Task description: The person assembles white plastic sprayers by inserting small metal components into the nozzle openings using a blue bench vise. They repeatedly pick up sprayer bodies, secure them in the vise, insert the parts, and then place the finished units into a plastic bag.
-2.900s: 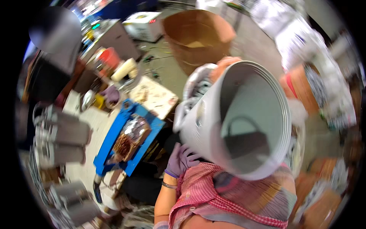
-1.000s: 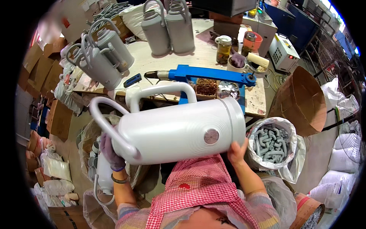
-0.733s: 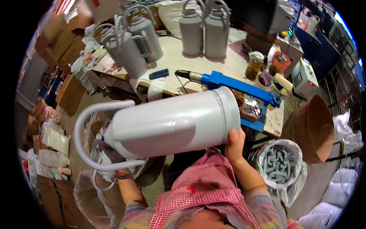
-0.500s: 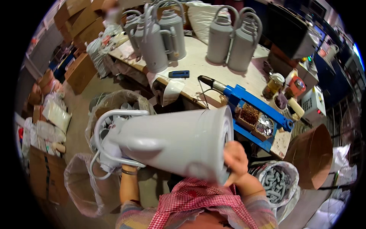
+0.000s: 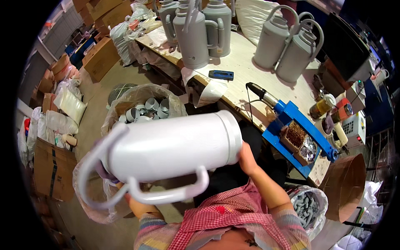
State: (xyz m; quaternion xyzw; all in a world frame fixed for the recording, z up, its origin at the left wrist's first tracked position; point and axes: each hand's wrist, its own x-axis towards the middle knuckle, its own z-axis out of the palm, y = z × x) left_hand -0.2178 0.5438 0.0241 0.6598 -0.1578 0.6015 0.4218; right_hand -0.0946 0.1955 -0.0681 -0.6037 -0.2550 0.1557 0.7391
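A large grey thermos flask (image 5: 175,143) lies sideways in the air in front of me, its base to the right and its neck to the left. Its side handle (image 5: 166,196) points down toward me, and its carrying loop (image 5: 85,179) sticks out at the left. My left hand (image 5: 106,174), with purple covering on the fingers, is closed at the neck end, partly hidden by the flask. At the base, my right hand (image 5: 246,159) presses round the rim, its fingers mostly behind it.
Several grey flasks (image 5: 193,41) stand on the white worktable (image 5: 239,89). A blue fixture (image 5: 300,125) holds boxes of small screws beside a corded electric screwdriver (image 5: 262,93). Lined bins hold grey cups (image 5: 152,104) and grey handles (image 5: 306,208). Cardboard boxes (image 5: 102,58) stand left.
The flask has rolled, so its side handle now faces down toward me. My right hand has shifted to the base's near edge. The view has swung left and the table things appear farther right.
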